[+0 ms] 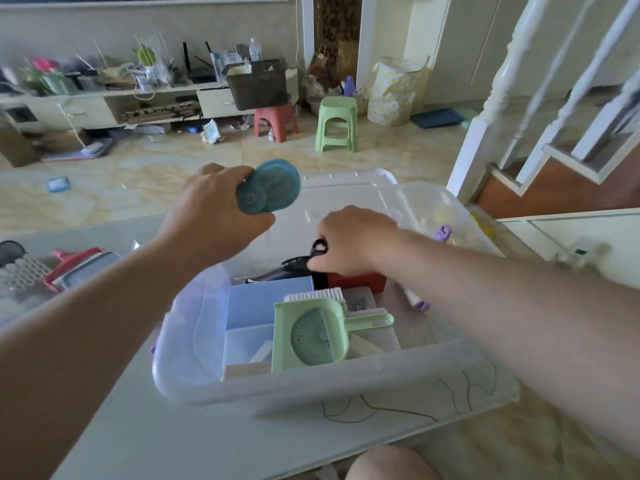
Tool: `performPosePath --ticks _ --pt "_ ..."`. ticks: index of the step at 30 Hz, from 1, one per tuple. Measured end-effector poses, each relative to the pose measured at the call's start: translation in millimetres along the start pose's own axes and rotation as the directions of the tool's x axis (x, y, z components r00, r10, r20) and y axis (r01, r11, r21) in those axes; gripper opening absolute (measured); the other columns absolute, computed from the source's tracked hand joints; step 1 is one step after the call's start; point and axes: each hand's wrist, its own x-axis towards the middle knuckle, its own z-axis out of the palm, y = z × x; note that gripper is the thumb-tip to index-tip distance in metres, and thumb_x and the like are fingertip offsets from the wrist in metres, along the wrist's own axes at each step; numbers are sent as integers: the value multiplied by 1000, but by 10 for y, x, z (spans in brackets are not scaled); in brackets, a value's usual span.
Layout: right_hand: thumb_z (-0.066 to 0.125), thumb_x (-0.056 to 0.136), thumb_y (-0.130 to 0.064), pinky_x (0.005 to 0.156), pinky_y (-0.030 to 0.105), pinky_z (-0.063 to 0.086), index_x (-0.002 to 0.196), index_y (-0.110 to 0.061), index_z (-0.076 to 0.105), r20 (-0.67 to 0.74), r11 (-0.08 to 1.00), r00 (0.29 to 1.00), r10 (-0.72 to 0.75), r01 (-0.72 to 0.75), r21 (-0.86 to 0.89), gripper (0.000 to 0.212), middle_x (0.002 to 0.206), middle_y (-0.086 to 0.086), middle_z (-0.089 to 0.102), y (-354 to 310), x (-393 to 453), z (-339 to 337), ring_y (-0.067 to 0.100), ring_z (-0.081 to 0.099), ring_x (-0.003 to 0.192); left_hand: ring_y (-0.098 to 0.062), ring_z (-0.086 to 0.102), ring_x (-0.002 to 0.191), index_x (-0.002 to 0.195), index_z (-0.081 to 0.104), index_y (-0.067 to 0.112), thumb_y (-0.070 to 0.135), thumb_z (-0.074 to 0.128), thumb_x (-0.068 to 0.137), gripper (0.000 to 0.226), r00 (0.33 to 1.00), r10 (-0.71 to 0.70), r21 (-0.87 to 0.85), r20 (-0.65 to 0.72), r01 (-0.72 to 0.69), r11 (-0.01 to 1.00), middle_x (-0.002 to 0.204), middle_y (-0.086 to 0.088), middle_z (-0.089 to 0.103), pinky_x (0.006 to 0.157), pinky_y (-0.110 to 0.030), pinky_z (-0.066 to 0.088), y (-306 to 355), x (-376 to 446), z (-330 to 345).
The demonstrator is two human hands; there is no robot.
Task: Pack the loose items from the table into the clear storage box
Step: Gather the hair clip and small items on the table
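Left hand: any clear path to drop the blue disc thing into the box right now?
Probably yes. The left hand holds the blue round item above the open clear storage box; no lid covers it. The right hand, on a black item at the back, blocks only that part.

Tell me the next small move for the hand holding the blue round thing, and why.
Probably lower the left hand and set the blue round thing into the clear box. It is held in the air above the box, while the right hand is already down inside, gripping the black scissors.
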Motion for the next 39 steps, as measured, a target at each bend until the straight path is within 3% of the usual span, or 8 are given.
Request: performPosePath --ticks 7,11,14,17,21,25,31,39 --pt "68 87 -68 53 30 34 101 -16 59 -23 994 993 -113 113 6 55 79 -2 53 -782 354 368 23 57 74 -19 50 91 119 60 27 44 76 82 44 986 -153 -44 -66 151 988 112 6 50 77 -32 39 -199 -354 119" --pt "64 96 -38 83 41 55 123 -17 63 -2 981 999 36 -35 190 35 113 6 66 -508 437 356 30 64 100 -20 52 97 130 59 26 43 76 82 54 995 -87 -30 -39 86 996 117 5 52 80 -35 45 -241 -353 177" --pt "54 90 -8 79 37 57 130 -24 62 111 688 980 166 -195 699 44 121 10 69 -166 297 209 26 71 91 -26 55 106 136 57 29 41 77 79 62 998 6 62 68 -11 998 123 2 55 82 -41 52 -266 -352 222" --pt "57 77 -5 77 38 54 138 -34 55 234 331 972 -17 -215 919 67 128 6 67 -7 121 93 25 69 90 -29 59 110 136 61 28 37 80 76 64 974 172 127 146 -191 973 123 1 62 82 -40 53 -243 -393 233" --pt "76 90 -14 71 27 50 128 -27 66 39 572 999 -16 -23 820 41 106 2 71 -99 10 96 16 66 84 -26 63 108 141 57 25 40 85 77 71 931 316 79 184 -335 939 121 6 70 84 -39 53 -180 -453 192" --pt "84 85 -10 68 27 57 104 -24 76 -20 620 997 80 -34 784 26 97 5 75 167 2 75 16 69 80 -26 56 125 143 56 26 54 83 77 77 953 260 77 158 -274 959 139 5 62 101 -47 50 -195 -552 107" --pt "77 86 -2 63 22 48 102 -13 77 148 759 932 331 -356 545 19 97 6 72 850 -120 294 16 65 83 -15 60 119 129 67 38 35 66 94 36 980 171 135 106 -184 974 127 15 68 80 -29 41 -225 -699 145" --pt "71 95 -9 74 30 60 108 -21 78 336 861 905 261 -376 343 18 105 1 69 940 -45 527 17 66 86 -18 65 107 122 71 34 29 67 90 32 971 224 139 82 -233 962 109 14 72 78 -32 46 -232 -705 203"
